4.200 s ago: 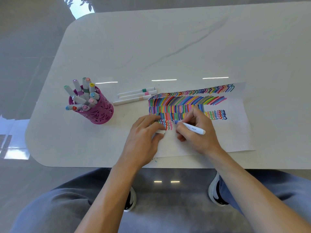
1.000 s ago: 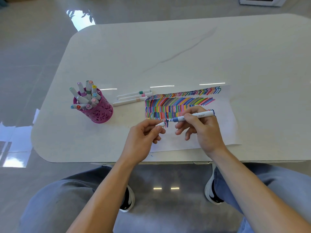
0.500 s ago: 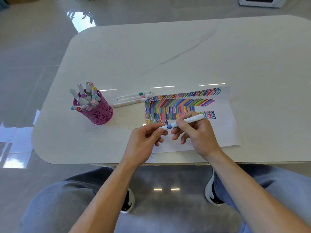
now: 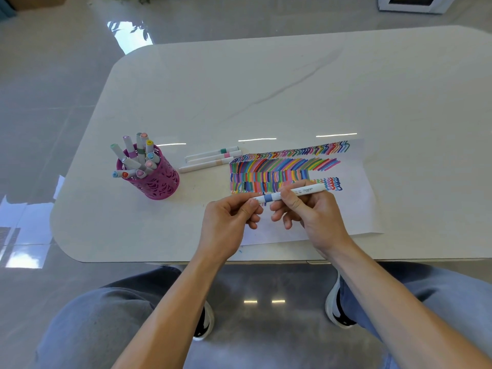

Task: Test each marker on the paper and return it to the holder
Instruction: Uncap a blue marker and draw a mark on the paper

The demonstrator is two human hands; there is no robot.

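A white marker [image 4: 306, 191] with a blue band is held level above the paper's near left part. My right hand [image 4: 308, 214] grips its barrel and my left hand [image 4: 229, 222] pinches its capped left end. The paper [image 4: 354, 209] lies on the white table, covered with rows of coloured strokes. A pink perforated holder [image 4: 157, 182] stands to the left with several markers in it. Three white markers [image 4: 213, 159] lie side by side between the holder and the paper.
The white table [image 4: 266, 89] has rounded corners and its near edge runs just under my wrists. My knees and shoes show below it. A white box [image 4: 410, 4] stands on the floor at the far right.
My right hand stopped drawing on the paper and lifted the marker. My left hand brought the cap to the tip, and the cap now sits on the marker's end.
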